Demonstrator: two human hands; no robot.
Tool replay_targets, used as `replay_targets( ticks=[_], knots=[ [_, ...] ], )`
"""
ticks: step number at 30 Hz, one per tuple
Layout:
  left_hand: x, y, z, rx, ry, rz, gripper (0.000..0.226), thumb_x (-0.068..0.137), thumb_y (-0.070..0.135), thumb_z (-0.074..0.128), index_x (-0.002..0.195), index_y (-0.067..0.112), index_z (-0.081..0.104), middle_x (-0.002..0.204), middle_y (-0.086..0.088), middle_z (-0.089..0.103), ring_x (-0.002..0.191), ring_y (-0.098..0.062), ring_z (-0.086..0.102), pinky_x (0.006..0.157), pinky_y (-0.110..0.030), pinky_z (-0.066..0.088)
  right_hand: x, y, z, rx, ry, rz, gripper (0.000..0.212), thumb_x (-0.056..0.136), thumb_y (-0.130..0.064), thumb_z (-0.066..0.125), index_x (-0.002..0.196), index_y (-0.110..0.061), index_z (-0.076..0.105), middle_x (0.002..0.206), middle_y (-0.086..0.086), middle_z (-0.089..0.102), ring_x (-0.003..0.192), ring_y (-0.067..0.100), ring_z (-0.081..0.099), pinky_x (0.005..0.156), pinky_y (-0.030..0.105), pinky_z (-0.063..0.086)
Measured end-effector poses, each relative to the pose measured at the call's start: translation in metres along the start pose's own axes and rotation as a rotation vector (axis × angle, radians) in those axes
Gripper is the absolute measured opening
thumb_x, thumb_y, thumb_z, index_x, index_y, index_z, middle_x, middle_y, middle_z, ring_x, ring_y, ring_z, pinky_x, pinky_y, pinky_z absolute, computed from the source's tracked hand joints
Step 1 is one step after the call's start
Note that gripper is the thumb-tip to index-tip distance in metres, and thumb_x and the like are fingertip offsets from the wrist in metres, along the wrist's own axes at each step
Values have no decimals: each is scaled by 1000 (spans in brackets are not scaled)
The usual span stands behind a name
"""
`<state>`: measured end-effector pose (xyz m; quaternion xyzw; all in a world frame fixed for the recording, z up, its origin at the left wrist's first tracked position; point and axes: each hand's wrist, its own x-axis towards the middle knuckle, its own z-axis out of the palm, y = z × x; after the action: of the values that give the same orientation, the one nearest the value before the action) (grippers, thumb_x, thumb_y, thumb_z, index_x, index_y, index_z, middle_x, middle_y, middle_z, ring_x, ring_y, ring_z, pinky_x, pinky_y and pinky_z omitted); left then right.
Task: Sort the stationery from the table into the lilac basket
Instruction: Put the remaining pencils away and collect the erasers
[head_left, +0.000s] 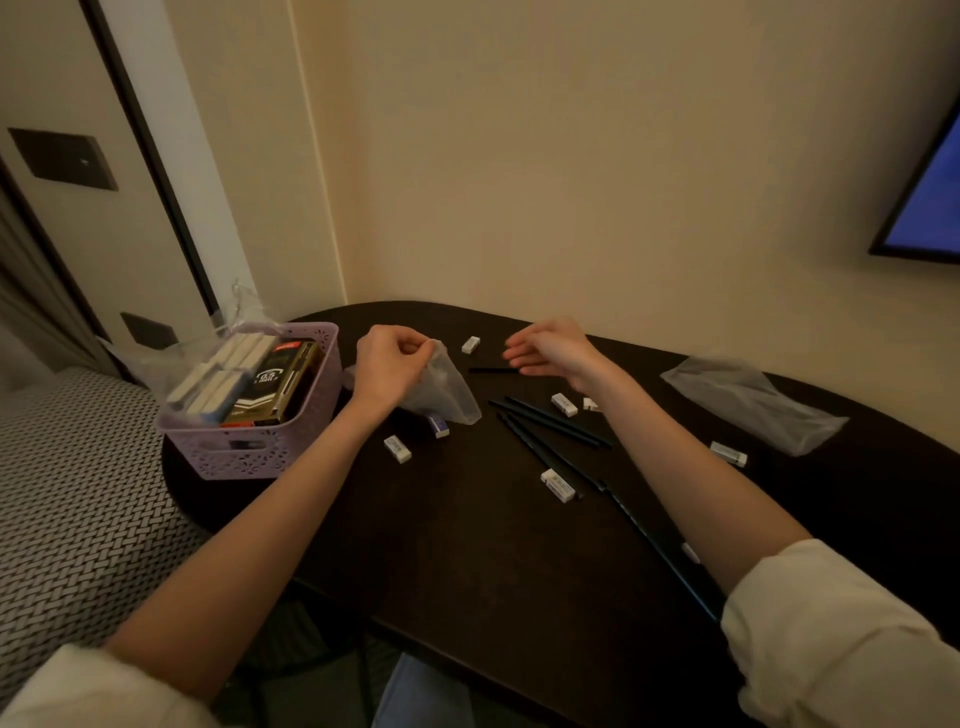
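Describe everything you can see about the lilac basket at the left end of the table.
The lilac basket looks like plastic, rectangular, with walls pierced in a lacy pattern and a slot handle cut into its near side. It stands upright on the left end of the dark table, close to the edge. It is already well filled: a row of white erasers on the left and dark boxes marked 0.5 on the right. Clear plastic wrap rises behind its far rim. Neither hand touches it.
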<state>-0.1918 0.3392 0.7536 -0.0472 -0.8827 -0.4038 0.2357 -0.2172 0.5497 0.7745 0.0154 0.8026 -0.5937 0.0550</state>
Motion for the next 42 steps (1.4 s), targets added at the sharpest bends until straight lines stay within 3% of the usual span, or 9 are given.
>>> replay_targets(
  ticks=[5,8,11,18,22,26,30,37,42],
  knots=[
    [-10,-3,5,-3,-119,8,15,89,18,66,100,11,72,86,1,69,73,-5,62,68,-20,54,29,53,-16,-360,168,84,22,97,-4,48,105,4,66,102,17,68,86,20,64,77,33,57],
    [-14,-4,8,-26,-186,18,13,89,20,66,97,12,72,78,3,68,67,-5,64,56,-14,52,47,71,-15,-733,16,72,36,96,-5,48,132,1,49,136,19,49,121,31,51,97,39,48],
    [-15,-5,10,-40,-221,33,13,89,20,66,97,12,72,75,4,67,66,-8,66,54,-11,51,69,80,-7,-1015,-173,23,59,99,-7,42,152,-8,16,159,12,13,145,30,17,117,41,24],
    [-23,-24,6,-132,-257,-17,9,90,18,65,96,15,71,79,-1,68,67,-10,66,59,-22,55,121,91,-2,-1236,-249,-19,66,98,-2,36,152,-4,-2,161,11,-5,149,24,-1,120,43,13],
    [-20,-31,4,-174,-262,-47,8,90,18,65,94,15,71,77,-1,69,59,-4,63,57,-19,54,132,98,4,-1311,-143,-93,54,98,-6,42,148,-1,23,157,16,20,144,30,22,116,42,24],
    [-16,-32,3,-162,-282,-34,9,90,17,64,96,13,70,78,-2,69,58,-4,63,56,-16,54,129,94,13,-1522,58,-320,21,93,-6,54,111,-3,61,115,17,58,108,33,54,92,41,42],
    [-14,-31,3,-144,-275,-24,12,90,16,64,99,10,71,80,0,68,59,0,63,56,-15,52,126,84,16,-1568,38,-377,23,91,-4,56,113,-3,59,116,18,58,109,33,54,92,40,42],
    [-22,-28,9,-136,-257,-20,14,90,17,64,99,10,71,86,-5,70,71,-13,68,63,-24,57,97,69,2,-1189,209,-421,43,83,9,58,122,0,42,119,23,52,108,35,51,86,41,45],
    [-27,-27,14,-176,-259,-61,12,90,17,65,96,9,71,76,-5,68,54,-3,59,51,-14,49,69,83,-19,-1017,183,-267,35,98,-16,46,130,-2,37,110,19,59,95,35,60,73,44,50]
  ],
)
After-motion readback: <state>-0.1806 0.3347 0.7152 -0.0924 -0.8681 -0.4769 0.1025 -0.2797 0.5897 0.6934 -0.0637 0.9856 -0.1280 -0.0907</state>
